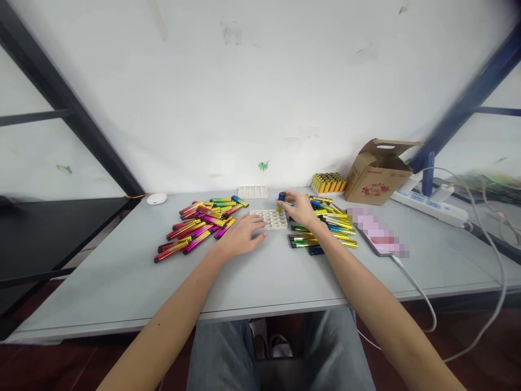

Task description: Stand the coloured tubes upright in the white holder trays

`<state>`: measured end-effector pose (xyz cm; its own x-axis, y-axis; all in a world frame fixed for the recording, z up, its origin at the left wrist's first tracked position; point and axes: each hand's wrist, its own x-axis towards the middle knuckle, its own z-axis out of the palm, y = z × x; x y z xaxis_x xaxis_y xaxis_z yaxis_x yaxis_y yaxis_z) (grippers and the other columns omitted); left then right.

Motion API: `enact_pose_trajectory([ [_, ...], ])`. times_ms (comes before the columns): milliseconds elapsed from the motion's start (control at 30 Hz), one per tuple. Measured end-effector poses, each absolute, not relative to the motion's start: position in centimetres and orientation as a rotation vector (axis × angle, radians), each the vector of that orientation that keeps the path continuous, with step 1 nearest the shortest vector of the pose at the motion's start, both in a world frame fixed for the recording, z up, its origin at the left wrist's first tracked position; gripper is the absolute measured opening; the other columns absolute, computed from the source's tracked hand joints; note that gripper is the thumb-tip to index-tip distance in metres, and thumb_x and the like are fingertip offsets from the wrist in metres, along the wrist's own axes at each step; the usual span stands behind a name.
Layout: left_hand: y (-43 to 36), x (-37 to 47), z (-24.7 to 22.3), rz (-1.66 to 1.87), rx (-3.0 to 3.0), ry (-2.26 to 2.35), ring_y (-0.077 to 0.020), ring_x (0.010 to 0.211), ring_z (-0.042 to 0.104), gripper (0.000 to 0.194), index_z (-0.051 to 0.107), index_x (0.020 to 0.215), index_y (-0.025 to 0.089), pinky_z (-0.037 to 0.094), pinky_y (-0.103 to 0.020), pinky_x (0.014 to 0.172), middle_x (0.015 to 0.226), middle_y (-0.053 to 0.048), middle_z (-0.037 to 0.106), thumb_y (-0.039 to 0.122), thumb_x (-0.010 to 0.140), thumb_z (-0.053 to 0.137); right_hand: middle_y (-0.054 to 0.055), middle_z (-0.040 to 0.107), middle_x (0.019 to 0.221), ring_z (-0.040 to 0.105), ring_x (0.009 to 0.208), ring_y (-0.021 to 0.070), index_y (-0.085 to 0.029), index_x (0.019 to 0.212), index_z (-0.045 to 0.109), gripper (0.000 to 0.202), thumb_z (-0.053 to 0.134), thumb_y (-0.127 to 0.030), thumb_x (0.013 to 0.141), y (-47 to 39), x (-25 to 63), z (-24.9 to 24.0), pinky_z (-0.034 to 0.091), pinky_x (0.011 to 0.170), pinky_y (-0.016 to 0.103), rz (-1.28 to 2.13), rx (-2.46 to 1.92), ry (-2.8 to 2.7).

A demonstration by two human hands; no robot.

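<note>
Head view: the right hand (299, 207) pinches a small blue cylinder (281, 199) upright at the white tray's (277, 220) one o'clock; the left hand (243, 237), loosely open, reaches its eight o'clock side. Shiny tubes (201, 225) lie scattered toward nine, others (340, 236) toward three.

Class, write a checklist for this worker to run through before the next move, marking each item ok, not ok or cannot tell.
1. Right hand holds the blue-topped cylinder in its fingers: ok.
2. Left hand is at the near white tray: ok, by its left side.
3. Cylinder's lower end is seated in the tray: cannot tell.
4. Cardboard box is closed: not ok, flap up.
5. Phone is apart from both hands: ok.
</note>
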<state>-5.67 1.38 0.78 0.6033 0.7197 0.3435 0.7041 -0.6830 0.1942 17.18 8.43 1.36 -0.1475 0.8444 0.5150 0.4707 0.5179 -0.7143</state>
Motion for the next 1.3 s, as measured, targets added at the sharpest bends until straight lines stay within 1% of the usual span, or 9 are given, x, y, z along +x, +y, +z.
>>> enact_pose_trajectory([
  [267, 1.3, -5.6, 0.8, 0.634, 2.743, 1.238, -0.0248, 0.125, 0.055, 0.037, 0.066, 0.121, 0.018, 0.039, -0.046, 0.112, 0.125, -0.007, 0.067, 0.036, 0.094, 0.049, 0.009, 0.076, 0.097, 0.071, 0.092, 0.0245, -0.017, 0.098, 0.069, 0.019, 0.064, -0.027, 0.084, 8.4, 17.9, 1.1, 0.052, 0.087, 0.038, 0.418, -1.168, -1.966],
  [433, 1.4, -5.7, 0.7, 0.647, 2.778, 1.244, -0.0232, 0.124, 0.055, 0.034, 0.065, 0.121, 0.022, 0.042, -0.044, 0.109, 0.126, -0.006, 0.067, 0.029, 0.093, 0.049, 0.013, 0.072, 0.111, 0.065, 0.107, 0.0281, -0.015, 0.112, 0.067, 0.039, 0.064, -0.043, 0.084, 7.9, 19.0, 1.8, 0.048, 0.094, 0.041, 0.253, -1.234, -1.996],
  [567, 1.4, -5.7, 0.6, 0.636, 2.789, 1.293, -0.0235, 0.123, 0.056, 0.034, 0.065, 0.122, 0.022, 0.045, -0.043, 0.106, 0.127, -0.006, 0.065, 0.029, 0.093, 0.047, 0.011, 0.074, 0.105, 0.067, 0.09, 0.0238, -0.014, 0.108, 0.07, 0.037, 0.056, -0.042, 0.09, 7.4, 20.9, 2.9, 0.05, 0.084, 0.037, 0.275, -1.319, -2.013],
  [667, 1.4, -5.7, 0.6, 0.616, 2.779, 1.341, -0.024, 0.125, 0.055, 0.036, 0.064, 0.123, 0.02, 0.044, -0.043, 0.107, 0.129, -0.008, 0.064, 0.029, 0.094, 0.046, 0.006, 0.076, 0.095, 0.067, 0.078, 0.0215, -0.018, 0.099, 0.074, 0.03, 0.065, -0.041, 0.082, 6.9, 22.1, 3.4, 0.05, 0.075, 0.033, 0.373, -1.413, -2.19],
  [767, 1.4, -5.8, 0.6, 0.589, 2.768, 1.373, -0.0245, 0.128, 0.053, 0.039, 0.062, 0.127, 0.018, 0.042, -0.043, 0.109, 0.132, -0.009, 0.062, 0.029, 0.094, 0.045, 0.004, 0.076, 0.092, 0.068, 0.082, 0.0227, -0.021, 0.09, 0.077, 0.024, 0.073, -0.038, 0.074, 6.8, 22.6, 3.4, 0.05, 0.075, 0.032, 0.391, -1.507, -2.326],
  [900, 1.4, -5.8, 0.6, 0.585, 2.751, 1.387, -0.0246, 0.131, 0.051, 0.04, 0.061, 0.129, 0.017, 0.041, -0.043, 0.111, 0.134, -0.009, 0.061, 0.03, 0.094, 0.045, 0.004, 0.076, 0.09, 0.068, 0.083, 0.0242, -0.022, 0.088, 0.078, 0.021, 0.075, -0.035, 0.072, 6.9, 22.1, 3.0, 0.05, 0.077, 0.033, 0.338, -1.571, -2.397],
  [1100, 1.3, -5.8, 0.8, 0.59, 2.719, 1.371, -0.0248, 0.131, 0.05, 0.042, 0.06, 0.13, 0.015, 0.041, -0.042, 0.112, 0.136, -0.01, 0.059, 0.032, 0.094, 0.046, 0.01, 0.073, 0.103, 0.066, 0.091, 0.0241, -0.017, 0.101, 0.069, 0.028, 0.058, -0.039, 0.086, 6.5, 21.6, 3.2, 0.048, 0.084, 0.036, 0.326, -1.404, -2.196],
  [1200, 1.3, -5.8, 0.7, 0.595, 2.701, 1.373, -0.0252, 0.132, 0.05, 0.043, 0.06, 0.13, 0.015, 0.041, -0.043, 0.112, 0.136, -0.011, 0.059, 0.033, 0.094, 0.046, 0.009, 0.072, 0.096, 0.064, 0.08, 0.0219, -0.017, 0.116, 0.058, 0.039, 0.048, -0.045, 0.091, 6.3, 21.3, 3.4, 0.048, 0.078, 0.036, 0.457, -1.396, -1.959],
  [1300, 1.3, -5.8, 0.6, 0.587, 2.688, 1.379, -0.0252, 0.132, 0.05, 0.044, 0.059, 0.131, 0.016, 0.041, -0.044, 0.112, 0.137, -0.011, 0.058, 0.034, 0.094, 0.045, 0.006, 0.068, 0.087, 0.061, 0.079, 0.0208, -0.018, 0.116, 0.056, 0.04, 0.042, -0.047, 0.092, 6.3, 20.6, 3.5, 0.047, 0.075, 0.035, 0.658, -1.3, -1.761],
])
